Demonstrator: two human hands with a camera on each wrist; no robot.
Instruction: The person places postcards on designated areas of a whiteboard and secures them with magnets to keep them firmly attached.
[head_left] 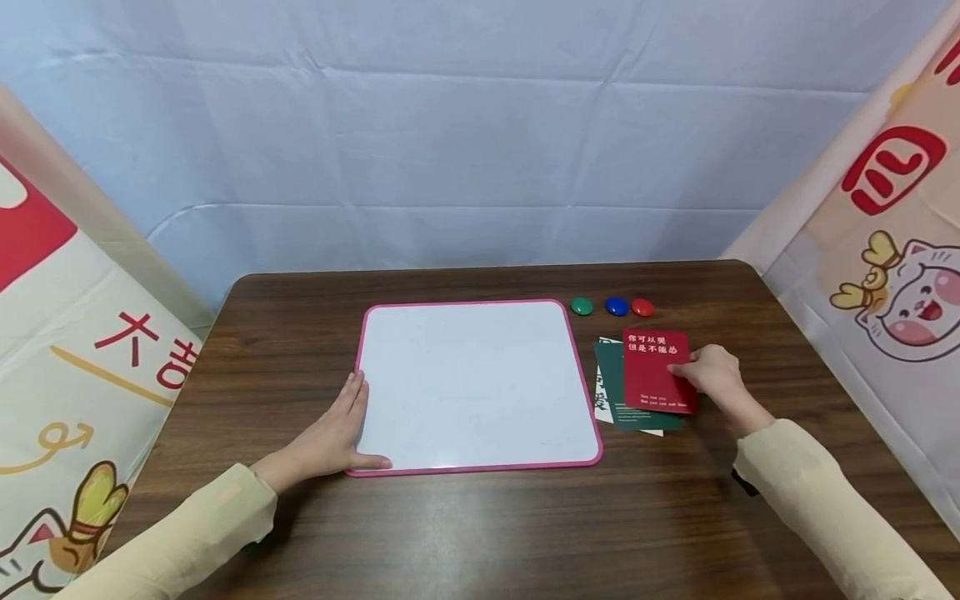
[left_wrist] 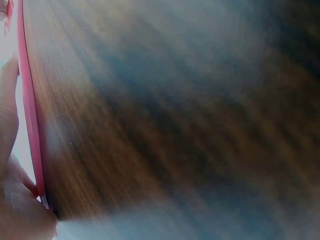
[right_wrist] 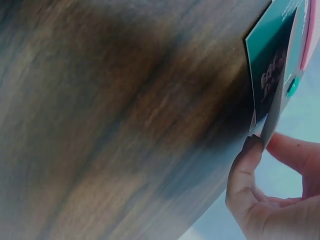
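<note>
A whiteboard with a pink rim lies flat on the wooden table. My left hand rests at its lower left corner, fingers straight along the left edge and thumb on the near rim. At the right, my right hand pinches the right edge of a red card with white lettering. In the right wrist view that card stands tilted up between thumb and finger. Beneath it lie a green card and a white card with dark print, both partly covered.
Beyond the cards sit three round magnets: green, blue and red. Dark wood tabletop surrounds the board. A pale cloth hangs behind the table, with printed cloths at both sides.
</note>
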